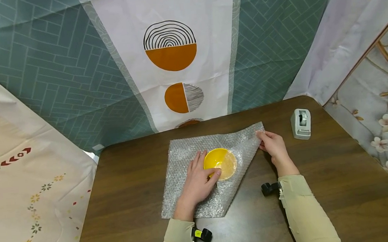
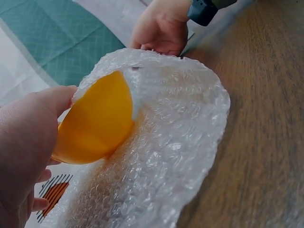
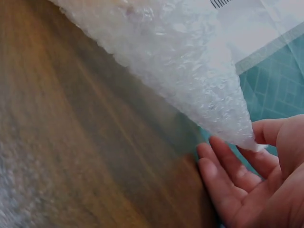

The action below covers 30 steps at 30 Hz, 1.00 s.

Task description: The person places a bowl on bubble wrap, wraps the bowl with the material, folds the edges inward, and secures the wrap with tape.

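Observation:
A yellow bowl (image 1: 212, 158) sits on a sheet of bubble wrap (image 1: 182, 175). The wrap's right side is lifted and lies over the right part of the bowl, which shows through it. My left hand (image 1: 198, 181) holds the bowl at its near left side, thumb across the rim and fingers along the outside. In the left wrist view the thumb meets the wrap's edge beside the bowl (image 2: 97, 123). My right hand (image 1: 274, 145) pinches the raised far right corner of the wrap between thumb and index finger; the right wrist view shows this corner (image 3: 249, 142) closely.
A white tape dispenser (image 1: 301, 124) stands at the back right of the brown wooden table (image 1: 127, 187). Patterned cloth (image 1: 189, 60) hangs behind the table's far edge, with more cloth at both sides.

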### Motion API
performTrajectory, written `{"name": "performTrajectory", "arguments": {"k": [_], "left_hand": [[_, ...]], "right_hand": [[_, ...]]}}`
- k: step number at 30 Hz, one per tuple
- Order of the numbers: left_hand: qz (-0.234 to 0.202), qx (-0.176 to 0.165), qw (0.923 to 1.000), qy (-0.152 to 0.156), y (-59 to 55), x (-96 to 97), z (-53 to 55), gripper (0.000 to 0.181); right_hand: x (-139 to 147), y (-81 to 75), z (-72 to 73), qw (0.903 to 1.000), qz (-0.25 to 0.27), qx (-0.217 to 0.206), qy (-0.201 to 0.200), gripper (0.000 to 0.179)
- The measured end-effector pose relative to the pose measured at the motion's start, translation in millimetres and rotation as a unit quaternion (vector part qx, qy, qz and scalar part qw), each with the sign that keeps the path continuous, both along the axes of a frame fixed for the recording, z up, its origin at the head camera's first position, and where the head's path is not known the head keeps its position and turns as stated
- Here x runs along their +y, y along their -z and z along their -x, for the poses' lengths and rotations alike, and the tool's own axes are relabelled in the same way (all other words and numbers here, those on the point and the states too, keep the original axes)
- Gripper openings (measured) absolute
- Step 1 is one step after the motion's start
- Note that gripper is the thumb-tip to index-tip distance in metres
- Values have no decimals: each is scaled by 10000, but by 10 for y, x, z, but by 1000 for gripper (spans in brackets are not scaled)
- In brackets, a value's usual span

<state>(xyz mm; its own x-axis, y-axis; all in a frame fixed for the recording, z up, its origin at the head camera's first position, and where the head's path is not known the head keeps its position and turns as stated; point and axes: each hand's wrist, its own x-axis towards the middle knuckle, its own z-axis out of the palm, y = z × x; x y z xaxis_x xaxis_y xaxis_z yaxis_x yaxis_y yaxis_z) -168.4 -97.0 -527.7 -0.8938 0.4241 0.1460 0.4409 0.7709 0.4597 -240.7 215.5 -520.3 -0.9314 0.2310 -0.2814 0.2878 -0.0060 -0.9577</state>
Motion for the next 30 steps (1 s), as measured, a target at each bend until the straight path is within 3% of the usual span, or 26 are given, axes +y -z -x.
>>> {"name": "performTrajectory", "arguments": {"k": [8, 17, 25, 30], "left_hand": [[-24, 41, 10000, 1, -1, -1, 7, 54], [3, 78, 10000, 22, -9, -2, -2, 55], [-31, 180, 9998, 78, -32, -1, -8, 52], [-51, 183, 9998, 59, -32, 2, -16, 52]], "right_hand": [[-7, -126, -49, 9978, -392, 295, -453, 60], [-60, -368, -150, 9900, -912, 731, -784, 53], [-150, -542, -227, 9699, -1704, 1294, -1159, 43], [-223, -635, -285, 9521, -2082, 1405, -1743, 45]]}}
